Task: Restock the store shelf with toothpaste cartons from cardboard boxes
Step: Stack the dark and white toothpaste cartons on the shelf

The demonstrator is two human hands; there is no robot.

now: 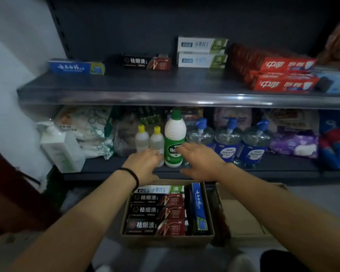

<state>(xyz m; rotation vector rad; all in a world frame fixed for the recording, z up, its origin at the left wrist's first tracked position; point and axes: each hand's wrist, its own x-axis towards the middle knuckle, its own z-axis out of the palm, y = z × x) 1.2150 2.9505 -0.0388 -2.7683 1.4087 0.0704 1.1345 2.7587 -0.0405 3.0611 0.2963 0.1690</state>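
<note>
a cardboard box (166, 240) sits on the floor at the person's feet, packed with toothpaste cartons (157, 213) lying flat in a stack of rows – three dark ones, a white and green one at the far end, and a blue carton (199, 206) standing on its edge along the right side. both arms reach over the box. the left hand (144, 165) and right hand (199, 161) hover above its far rim, fingers spread and relaxed, holding nothing. just beyond them a green bottle (175, 142) stands on the lower shelf among other bottles. higher up, the upper shelf (145, 89) carries a few cartons spaced apart, with bare gaps between them. the cartons look light, stiff and smooth – probably easiest pinched across the long narrow sides, since thin card could dent under a hard squeeze.
</note>
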